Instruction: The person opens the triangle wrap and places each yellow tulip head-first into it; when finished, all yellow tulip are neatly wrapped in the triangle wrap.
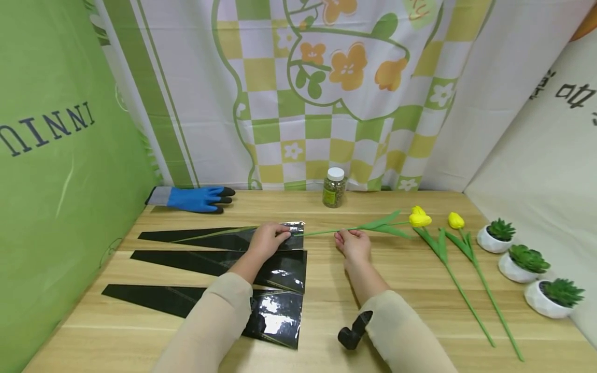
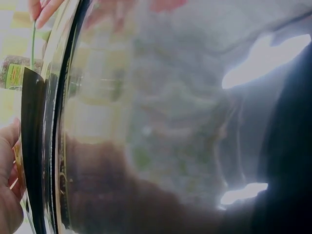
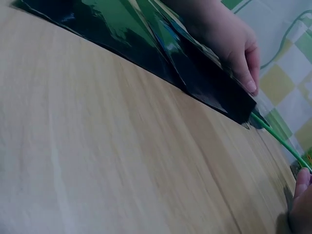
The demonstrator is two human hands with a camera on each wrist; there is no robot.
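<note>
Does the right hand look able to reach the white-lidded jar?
Probably yes: bare tabletop lies before the jar, though the right hand has a tulip in its grip and might need to release it first.

Desk (image 1: 322, 321): smooth wood grain, faint sheen. Jar (image 1: 333, 194): clear, shiny, plastic-looking lid (image 1: 335, 174). Left of jar: glove (image 1: 196, 199), matt coating, cloth cuff (image 1: 159, 196); black wrappers (image 1: 284, 267), glossy plastic film. Behind jar: printed cloth curtain (image 1: 298, 119). Right of jar: plastic-looking tulips (image 1: 375, 225); smooth white pots (image 1: 513, 268).
</note>
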